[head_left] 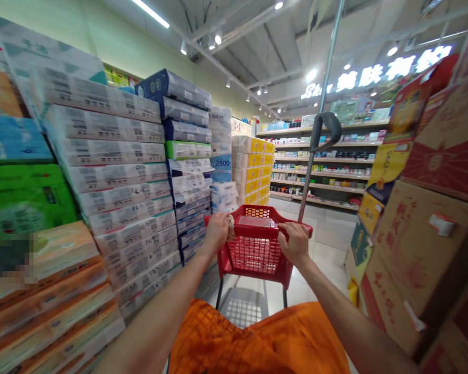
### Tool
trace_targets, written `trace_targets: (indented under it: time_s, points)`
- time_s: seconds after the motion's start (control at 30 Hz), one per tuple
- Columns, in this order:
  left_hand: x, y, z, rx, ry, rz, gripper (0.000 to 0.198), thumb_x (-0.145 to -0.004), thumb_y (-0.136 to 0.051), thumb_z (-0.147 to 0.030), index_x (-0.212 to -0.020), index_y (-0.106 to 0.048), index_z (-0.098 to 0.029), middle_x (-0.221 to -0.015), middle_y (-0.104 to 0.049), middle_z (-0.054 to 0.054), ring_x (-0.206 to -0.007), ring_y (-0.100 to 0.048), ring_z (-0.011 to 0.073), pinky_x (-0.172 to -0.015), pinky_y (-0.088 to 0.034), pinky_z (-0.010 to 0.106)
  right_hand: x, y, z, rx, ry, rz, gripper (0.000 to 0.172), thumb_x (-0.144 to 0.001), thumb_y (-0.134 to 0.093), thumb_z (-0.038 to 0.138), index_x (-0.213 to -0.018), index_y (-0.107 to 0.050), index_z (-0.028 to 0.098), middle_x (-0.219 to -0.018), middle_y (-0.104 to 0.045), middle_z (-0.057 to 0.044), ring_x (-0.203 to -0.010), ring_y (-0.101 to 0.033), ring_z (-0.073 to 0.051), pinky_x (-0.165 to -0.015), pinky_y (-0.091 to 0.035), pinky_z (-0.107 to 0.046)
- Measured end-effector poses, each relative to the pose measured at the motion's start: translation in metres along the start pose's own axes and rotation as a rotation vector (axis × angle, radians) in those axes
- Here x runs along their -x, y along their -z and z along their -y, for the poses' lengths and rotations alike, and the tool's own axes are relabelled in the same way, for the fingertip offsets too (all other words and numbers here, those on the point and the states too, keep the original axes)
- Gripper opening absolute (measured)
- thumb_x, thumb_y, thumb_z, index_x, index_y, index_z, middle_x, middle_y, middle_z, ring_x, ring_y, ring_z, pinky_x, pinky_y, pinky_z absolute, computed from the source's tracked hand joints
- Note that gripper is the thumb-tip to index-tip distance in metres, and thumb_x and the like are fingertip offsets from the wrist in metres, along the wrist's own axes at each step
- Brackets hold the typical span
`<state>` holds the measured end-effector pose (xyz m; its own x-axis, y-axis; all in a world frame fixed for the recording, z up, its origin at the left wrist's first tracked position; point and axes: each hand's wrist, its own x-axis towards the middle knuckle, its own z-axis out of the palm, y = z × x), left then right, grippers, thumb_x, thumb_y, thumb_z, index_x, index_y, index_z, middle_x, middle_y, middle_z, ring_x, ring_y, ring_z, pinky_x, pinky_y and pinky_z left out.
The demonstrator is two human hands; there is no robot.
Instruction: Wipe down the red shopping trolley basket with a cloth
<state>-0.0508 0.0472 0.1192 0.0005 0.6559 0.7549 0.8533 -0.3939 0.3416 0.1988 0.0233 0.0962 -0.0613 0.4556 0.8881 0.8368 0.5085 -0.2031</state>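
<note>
Packs [120, 177] piled crazy high on the left, boxes [413, 254] on the right, shelves [341, 159] below a glowing sign [370, 76].

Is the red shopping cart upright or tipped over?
Upright: the shopping cart has its basket above its dark legs, and the left hand and right hand are on its handle.

Red shopping cart [253, 272]: stands upright on dark legs [285, 297]. Has a red handlebar [257, 231], gripped near its ends by left hand [218, 232] and right hand [295, 241], with a lattice-walled basket [251, 253] just below and beyond both.
</note>
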Motion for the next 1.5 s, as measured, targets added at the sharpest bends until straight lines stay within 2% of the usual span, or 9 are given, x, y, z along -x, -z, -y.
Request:
trace_targets:
  time_s: [0.17, 0.33, 0.57, 0.67, 0.8, 1.07, 1.3, 1.4, 1.5]
  points:
    - [0.009, -0.001, -0.004, -0.081, -0.143, 0.039, 0.029, -0.084, -0.035, -0.023, -0.103, -0.056, -0.018, -0.11, -0.06, 0.006, -0.104, -0.051, 0.0179, -0.097, -0.034, 0.039, 0.001, 0.006, -0.005, -0.002, 0.047, 0.026, 0.022, -0.075, -0.046, 0.021, -0.09, -0.062, 0.018, -0.089, -0.064, -0.004, -0.086, -0.055, -0.019, -0.087, -0.029, -0.036]
    - [0.003, 0.017, 0.018, -0.269, 0.097, -0.002, 0.031, -0.085, -0.03, -0.023, -0.102, -0.056, -0.018, -0.109, -0.06, 0.009, -0.101, -0.053, 0.022, -0.096, -0.03, 0.049, -0.001, 0.009, -0.007, -0.011, 0.062, 0.051, 0.023, -0.075, -0.045, 0.019, -0.091, -0.062, 0.018, -0.09, -0.064, -0.004, -0.087, -0.055, -0.018, -0.088, -0.028, -0.037]
    - [0.009, -0.003, -0.02, -0.171, -0.133, 0.085, 0.032, -0.085, -0.031, -0.023, -0.105, -0.055, -0.019, -0.113, -0.059, 0.006, -0.106, -0.05, 0.0181, -0.1, -0.027, 0.041, -0.001, 0.009, -0.011, -0.027, 0.041, 0.049, 0.023, -0.075, -0.045, 0.019, -0.091, -0.063, 0.018, -0.09, -0.064, -0.005, -0.087, -0.055, -0.019, -0.086, -0.03, -0.037]
    - [0.007, 0.006, 0.004, -0.24, -0.048, 0.044, 0.032, -0.085, -0.03, -0.023, -0.105, -0.055, -0.019, -0.113, -0.059, 0.007, -0.106, -0.05, 0.0203, -0.099, -0.025, 0.046, 0.0, 0.011, -0.012, -0.031, 0.065, 0.061, 0.024, -0.077, -0.044, 0.019, -0.094, -0.062, 0.019, -0.093, -0.064, -0.004, -0.089, -0.055, -0.018, -0.091, -0.027, -0.038]
    - [0.002, 0.014, 0.033, -0.265, 0.155, -0.065, 0.033, -0.083, -0.031, -0.022, -0.103, -0.056, -0.015, -0.109, -0.06, 0.011, -0.102, -0.053, 0.0223, -0.091, -0.037, 0.042, 0.001, 0.011, -0.01, -0.025, 0.049, 0.033, 0.024, -0.077, -0.044, 0.019, -0.093, -0.062, 0.02, -0.093, -0.064, -0.004, -0.09, -0.055, -0.018, -0.094, -0.024, -0.039]
    - [0.01, -0.013, -0.018, -0.072, -0.197, 0.028, 0.032, -0.083, -0.034, -0.025, -0.106, -0.055, -0.016, -0.11, -0.06, 0.008, -0.105, -0.051, 0.0184, -0.097, -0.035, 0.037, 0.002, 0.013, -0.011, -0.009, 0.05, 0.011, 0.023, -0.078, -0.043, 0.019, -0.092, -0.062, 0.02, -0.094, -0.065, -0.003, -0.091, -0.054, -0.019, -0.093, -0.022, -0.039]
    - [-0.001, 0.014, 0.024, -0.062, 0.099, -0.074, 0.031, -0.078, -0.035, -0.022, -0.095, -0.059, -0.015, -0.103, -0.062, 0.011, -0.1, -0.054, 0.0229, -0.092, -0.039, 0.042, 0.005, 0.016, -0.016, -0.015, 0.071, 0.013, 0.025, -0.079, -0.044, 0.018, -0.096, -0.061, 0.021, -0.099, -0.065, -0.003, -0.099, -0.053, -0.021, -0.097, -0.019, -0.044]
    - [-0.002, 0.014, -0.001, 0.14, 0.132, -0.068, 0.029, -0.076, -0.038, -0.023, -0.095, -0.059, -0.015, -0.103, -0.062, 0.01, -0.098, -0.055, 0.0212, -0.091, -0.04, 0.039, 0.003, 0.016, 0.0, -0.068, 0.082, -0.015, 0.026, -0.079, -0.044, 0.018, -0.099, -0.06, 0.02, -0.103, -0.063, -0.005, -0.102, -0.052, -0.022, -0.099, -0.019, -0.047]
    - [0.002, 0.003, -0.056, 0.478, 0.106, -0.003, 0.029, -0.077, -0.043, -0.031, -0.099, -0.058, -0.018, -0.104, -0.062, 0.007, -0.097, -0.056, 0.0185, -0.09, -0.041, 0.034, -0.004, 0.013, 0.028, -0.231, 0.115, 0.008, 0.036, -0.08, -0.044, 0.019, -0.115, -0.051, 0.02, -0.121, -0.052, -0.008, -0.113, -0.045, -0.021, -0.099, -0.027, -0.043]
